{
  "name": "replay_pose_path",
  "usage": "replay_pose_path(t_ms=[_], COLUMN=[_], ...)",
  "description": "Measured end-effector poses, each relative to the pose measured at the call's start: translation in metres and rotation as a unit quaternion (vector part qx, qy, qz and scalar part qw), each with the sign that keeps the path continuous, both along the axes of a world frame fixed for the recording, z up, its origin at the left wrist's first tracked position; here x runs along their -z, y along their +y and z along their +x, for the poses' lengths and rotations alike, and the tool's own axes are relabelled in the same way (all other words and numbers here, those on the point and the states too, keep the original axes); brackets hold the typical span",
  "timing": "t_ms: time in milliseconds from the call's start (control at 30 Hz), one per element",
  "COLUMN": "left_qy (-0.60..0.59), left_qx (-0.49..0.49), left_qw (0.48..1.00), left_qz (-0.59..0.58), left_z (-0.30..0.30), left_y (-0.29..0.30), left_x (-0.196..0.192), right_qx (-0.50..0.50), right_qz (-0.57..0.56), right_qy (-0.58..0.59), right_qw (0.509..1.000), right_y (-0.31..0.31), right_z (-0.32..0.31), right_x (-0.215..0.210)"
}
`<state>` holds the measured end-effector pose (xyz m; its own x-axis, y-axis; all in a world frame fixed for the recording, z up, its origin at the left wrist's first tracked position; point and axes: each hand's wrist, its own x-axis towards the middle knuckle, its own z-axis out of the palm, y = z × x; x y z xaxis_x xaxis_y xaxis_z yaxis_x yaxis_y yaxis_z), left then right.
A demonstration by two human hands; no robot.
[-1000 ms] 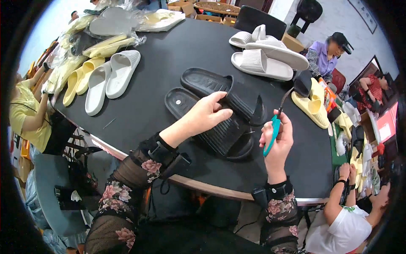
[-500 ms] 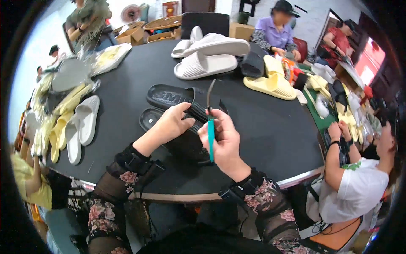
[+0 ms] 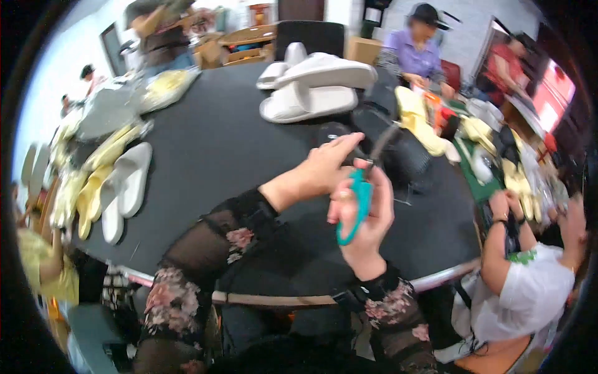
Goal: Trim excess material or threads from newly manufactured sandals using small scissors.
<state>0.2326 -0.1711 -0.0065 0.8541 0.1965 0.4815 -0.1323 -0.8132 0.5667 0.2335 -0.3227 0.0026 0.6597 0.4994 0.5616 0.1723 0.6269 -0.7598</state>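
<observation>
A pair of scissors with teal handles [image 3: 361,196] is in my right hand [image 3: 366,230], its dark blades pointing up and away to the right. My left hand [image 3: 314,169] reaches over the table beside it, fingers stretched forward at a black slide sandal [image 3: 332,131] that is partly hidden behind them. Whether those fingers touch the sandal I cannot tell. Just right of the blades sits another black slide sandal [image 3: 412,156], blurred by motion. Light grey slide sandals [image 3: 321,106] are piled beyond my hands.
The round black table [image 3: 205,143] carries grey and yellow slides [image 3: 128,184] and plastic-wrapped ones [image 3: 106,118] at left. Yellow slides [image 3: 417,121] lie at far right. A person in purple [image 3: 414,53] sits across; another in white [image 3: 523,280] works close on my right.
The black slides have shifted from in front of me to the right and farther away. Both my hands moved right with them, and the scissors now tilt right.
</observation>
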Motion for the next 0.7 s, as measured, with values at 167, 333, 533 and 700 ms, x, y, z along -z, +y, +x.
replay_pose_path(t_ms=[167,333,533,700], left_qy=[-0.036,0.031,0.161,0.191], left_qx=[-0.105,-0.314,-0.613,-0.662], left_qw=[0.993,0.945,0.760,0.725], left_qz=[0.033,0.086,0.140,0.003], left_z=[-0.041,-0.152,-0.344,-0.436], left_y=[0.033,0.104,0.209,0.224], left_x=[0.002,-0.011,-0.002,0.009], right_qx=[-0.009,-0.085,-0.085,-0.102], right_qz=[-0.013,-0.095,-0.152,-0.145], right_qy=[-0.001,-0.024,-0.069,-0.047], right_qw=[1.000,0.992,0.982,0.983], right_y=[-0.003,-0.007,-0.006,-0.001], right_z=[-0.002,-0.008,-0.015,-0.012], right_x=[0.009,0.019,0.018,0.023])
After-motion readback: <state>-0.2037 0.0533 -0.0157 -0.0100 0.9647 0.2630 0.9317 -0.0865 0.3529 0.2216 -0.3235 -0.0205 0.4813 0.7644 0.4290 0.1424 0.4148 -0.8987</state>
